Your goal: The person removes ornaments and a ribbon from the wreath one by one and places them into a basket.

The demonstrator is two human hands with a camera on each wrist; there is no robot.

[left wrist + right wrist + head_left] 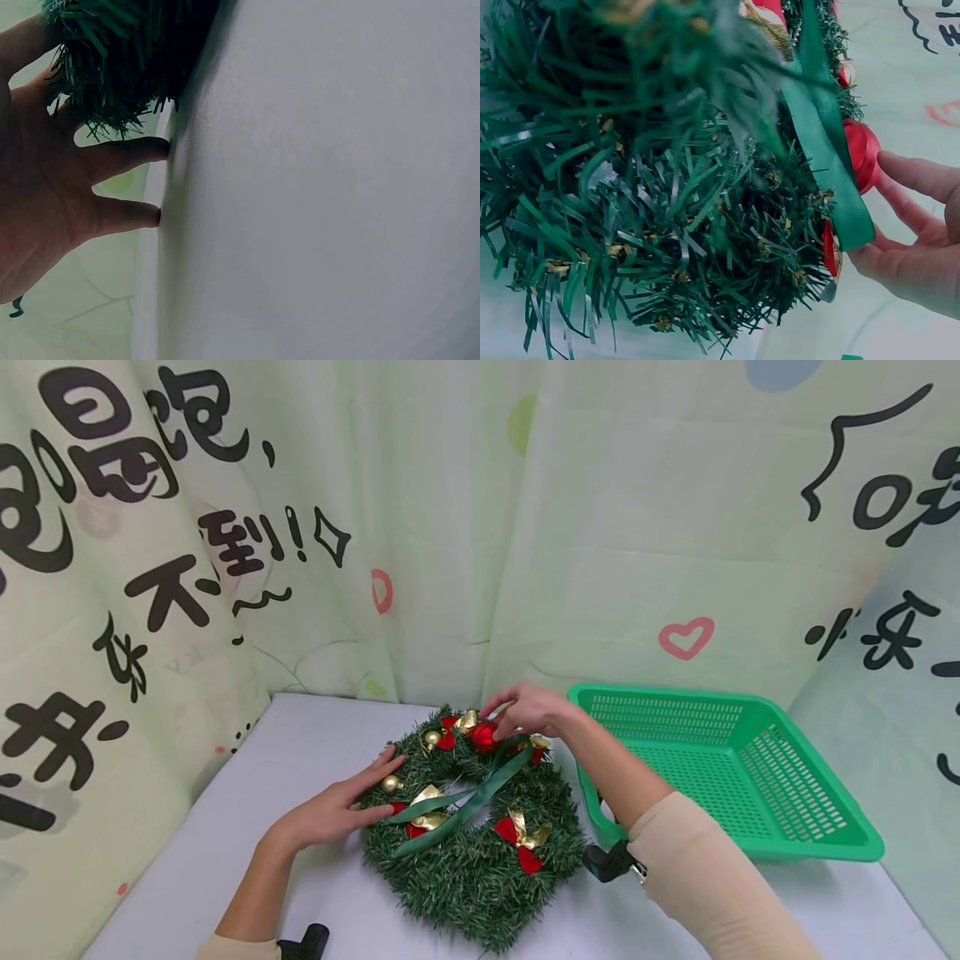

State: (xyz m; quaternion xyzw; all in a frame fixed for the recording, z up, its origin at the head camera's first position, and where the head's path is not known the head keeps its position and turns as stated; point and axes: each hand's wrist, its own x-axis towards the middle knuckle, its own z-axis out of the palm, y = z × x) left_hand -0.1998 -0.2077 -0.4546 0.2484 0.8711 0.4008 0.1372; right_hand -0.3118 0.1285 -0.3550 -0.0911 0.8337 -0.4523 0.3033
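Note:
A green Christmas wreath (480, 877) lies on the table, trimmed with red-and-gold bows (522, 839), small gold balls (391, 783) and a long green ribbon (480, 795). At its far side my right hand (531, 708) pinches a shiny red ball ornament (483, 737) between thumb and fingers. The right wrist view shows the thumb against this red ball (862, 154), beside the ribbon loop (829, 161). My left hand (337, 810) rests at the wreath's left edge, fingers spread. In the left wrist view, two fingertips of that hand (45, 172) reach the tabletop.
A green plastic basket (817, 777) stands to the right, behind my right forearm; something small and partly hidden lies at its near left corner. White cloth covers the table (315, 727). A printed curtain (600, 527) hangs along the back and sides.

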